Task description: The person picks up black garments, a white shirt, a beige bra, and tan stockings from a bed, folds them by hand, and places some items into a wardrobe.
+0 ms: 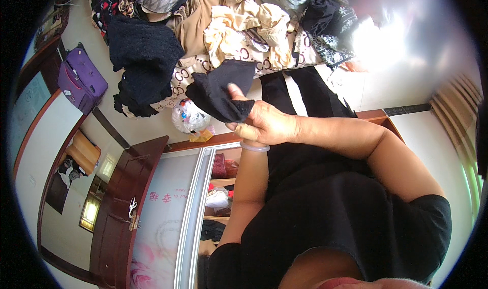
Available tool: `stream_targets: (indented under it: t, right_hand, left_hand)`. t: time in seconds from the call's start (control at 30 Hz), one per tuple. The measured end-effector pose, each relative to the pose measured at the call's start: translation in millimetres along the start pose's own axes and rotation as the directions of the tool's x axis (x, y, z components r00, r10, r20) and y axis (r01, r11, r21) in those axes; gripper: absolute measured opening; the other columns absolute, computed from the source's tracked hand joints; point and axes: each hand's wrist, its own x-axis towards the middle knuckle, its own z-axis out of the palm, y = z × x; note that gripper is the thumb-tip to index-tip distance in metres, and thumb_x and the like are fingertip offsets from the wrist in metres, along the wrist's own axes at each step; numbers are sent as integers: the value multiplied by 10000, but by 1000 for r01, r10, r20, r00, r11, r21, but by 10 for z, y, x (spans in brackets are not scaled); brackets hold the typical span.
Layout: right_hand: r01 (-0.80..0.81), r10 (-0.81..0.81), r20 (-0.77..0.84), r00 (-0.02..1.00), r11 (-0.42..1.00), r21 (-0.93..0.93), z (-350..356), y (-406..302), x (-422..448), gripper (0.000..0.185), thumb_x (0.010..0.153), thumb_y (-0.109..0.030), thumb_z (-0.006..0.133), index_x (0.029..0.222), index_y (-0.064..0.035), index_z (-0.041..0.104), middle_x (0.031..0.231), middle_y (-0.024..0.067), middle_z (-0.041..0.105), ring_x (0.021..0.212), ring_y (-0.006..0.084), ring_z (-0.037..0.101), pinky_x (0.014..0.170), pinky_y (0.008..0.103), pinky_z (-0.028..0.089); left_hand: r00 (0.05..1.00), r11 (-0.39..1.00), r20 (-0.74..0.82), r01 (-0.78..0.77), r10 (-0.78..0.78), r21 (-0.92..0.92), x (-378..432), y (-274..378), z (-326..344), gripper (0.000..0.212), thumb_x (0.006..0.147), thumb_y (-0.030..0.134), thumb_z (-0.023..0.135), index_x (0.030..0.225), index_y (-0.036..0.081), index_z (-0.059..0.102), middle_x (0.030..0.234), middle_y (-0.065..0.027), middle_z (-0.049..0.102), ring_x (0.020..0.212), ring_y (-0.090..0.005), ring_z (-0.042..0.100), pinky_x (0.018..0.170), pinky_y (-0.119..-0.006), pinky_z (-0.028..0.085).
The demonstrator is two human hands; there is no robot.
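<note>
A folded black cloth (225,89) with a fuzzy edge is held up in front of my chest. My right hand (272,123) grips its near end. Behind it is my left hand (251,139), with a pale bangle (254,147) at the wrist; it is mostly hidden by the right hand and the cloth, so its grip does not show. Beyond the cloth, cream garments (228,29) lie heaped on a patterned bedspread (309,56). A black fuzzy garment (145,56) hangs over the bed's edge at the left, and a black floral garment (329,33) lies at the right.
A white plastic bag (188,115) is on the floor by the bed. A purple suitcase (82,77) stands at the left. Nearer are a dark wooden door (126,197) and a sliding-door wardrobe (167,212) with filled shelves. A striped curtain (457,117) hangs at the right.
</note>
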Motion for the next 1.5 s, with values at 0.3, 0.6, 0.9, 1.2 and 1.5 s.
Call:
stream_targets:
  t: [0.3,0.6,0.9,1.2,1.5]
  right_hand:
    - [-85,180,-301,936,949,304,-52,173,-41,226,889,-23,579,1068,-62,448,940,-1,517,895,57,471,787,208,415]
    - [-387,416,-439,797,908,157,-269,455,-168,385,882,-124,592,1226,-24,451,1132,93,566,1060,209,550,894,348,449]
    - [-477,493,-238,837,870,125,-17,264,-73,758,852,-412,623,1363,52,309,1286,255,461,1193,315,468,976,372,395]
    - [-388,541,-302,785,809,442,28,262,51,598,877,-329,628,1300,26,400,1144,137,559,1064,164,516,930,286,418]
    - [-382,572,-374,730,795,471,-138,631,-62,324,908,-118,573,1214,-14,539,1000,27,610,902,73,519,819,224,440]
  left_hand:
    - [980,988,-189,36,-65,-152,226,-157,-201,513,955,328,415,1371,36,343,1282,-118,476,1109,-246,510,985,-362,400]
    - [956,888,-197,110,-217,-446,345,99,-82,398,925,186,451,1255,-37,469,1241,-167,522,1086,-301,547,975,-408,434]
    - [928,624,222,-367,300,690,412,171,-200,679,890,465,458,1313,-64,409,1351,-276,394,1237,-422,397,1053,-487,286]
    - [922,648,339,-376,188,663,255,276,-63,519,847,174,552,1285,-76,428,1321,-238,444,1200,-396,443,1015,-443,335]
    - [955,980,237,194,-179,-42,-89,239,-131,519,881,51,454,1382,-17,337,1428,-158,354,1324,-265,334,1076,-415,272]
